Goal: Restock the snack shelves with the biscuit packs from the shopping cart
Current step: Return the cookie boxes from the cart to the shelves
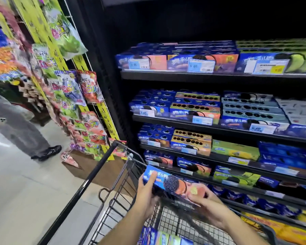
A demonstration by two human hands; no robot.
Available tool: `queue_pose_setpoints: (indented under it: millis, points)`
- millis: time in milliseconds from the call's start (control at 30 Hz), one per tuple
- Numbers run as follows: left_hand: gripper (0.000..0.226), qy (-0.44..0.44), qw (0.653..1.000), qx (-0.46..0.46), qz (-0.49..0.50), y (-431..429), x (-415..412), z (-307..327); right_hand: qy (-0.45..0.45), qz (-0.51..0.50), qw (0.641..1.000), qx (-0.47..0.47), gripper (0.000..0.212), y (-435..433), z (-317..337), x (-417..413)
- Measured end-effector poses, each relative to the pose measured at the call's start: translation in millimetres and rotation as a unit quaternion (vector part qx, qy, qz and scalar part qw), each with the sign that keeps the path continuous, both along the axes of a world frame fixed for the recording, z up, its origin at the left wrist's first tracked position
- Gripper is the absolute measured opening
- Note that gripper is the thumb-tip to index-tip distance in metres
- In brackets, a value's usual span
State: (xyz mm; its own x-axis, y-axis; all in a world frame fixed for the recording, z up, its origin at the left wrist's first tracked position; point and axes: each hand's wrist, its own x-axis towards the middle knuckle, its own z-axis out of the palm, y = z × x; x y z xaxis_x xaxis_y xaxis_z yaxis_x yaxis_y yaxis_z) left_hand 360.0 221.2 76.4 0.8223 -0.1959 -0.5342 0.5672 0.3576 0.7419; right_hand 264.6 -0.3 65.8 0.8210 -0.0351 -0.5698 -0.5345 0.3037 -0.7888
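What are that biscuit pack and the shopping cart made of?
Biscuit pack: likely printed cardboard, slightly glossy; crisp box edges show. Shopping cart: dark metal wire, judging by its thin grid walls; its handle looks like glossy black plastic or coated metal.

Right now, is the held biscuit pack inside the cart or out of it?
Out. The left hand and right hand hold the biscuit pack by its ends, raised above the cart basket.

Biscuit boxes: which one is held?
The blue-and-pink cardboard biscuit box, gripped at its ends by the left hand and right hand over the black wire cart; no other is held.
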Motion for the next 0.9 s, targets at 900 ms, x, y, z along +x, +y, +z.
queue_pose_setpoints:
  millis: [900]
  points:
    - [0.064, -0.455, 0.754, 0.413, -0.231, 28, 176, -62, -0.265, -0.056, 0.832, -0.484, 0.062, 34, -37, 263]
